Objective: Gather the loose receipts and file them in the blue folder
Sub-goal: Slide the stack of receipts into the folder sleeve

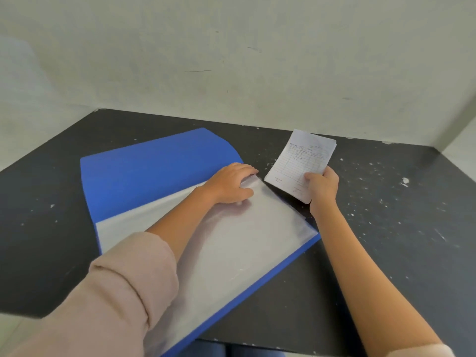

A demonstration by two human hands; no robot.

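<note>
At the near left, a pink sleeve (116, 292) covers the left arm down to mid-forearm, and the arm reaches out across the dark surface (386, 215). The blue folder (154, 171) lies open on that surface, left of centre and turned at an angle. Its front cover is swung back to the far left and curves upward, and its back cover shows as a blue strip along the near right edge. Inside the folder a clear sleeve (244, 240) lies on top, cloudy white and flat. The left hand (231, 184) is at the sleeve's far right corner. Its fingers curl over the far edge and its thumb lies on the top face, so it grips the corner of the plastic. Just to the right, and not touching the folder, the receipts (301, 161) are gathered into a small stack held above the surface, tilted with the printed, handwritten face toward the camera. The right hand (323, 185) pinches the stack at its near right corner, thumb on the front and fingers curled behind. Farther right the surface is flecked with white paint spots. A pale wall (231, 60) stands along the far side and turns a corner at the far right.
</note>
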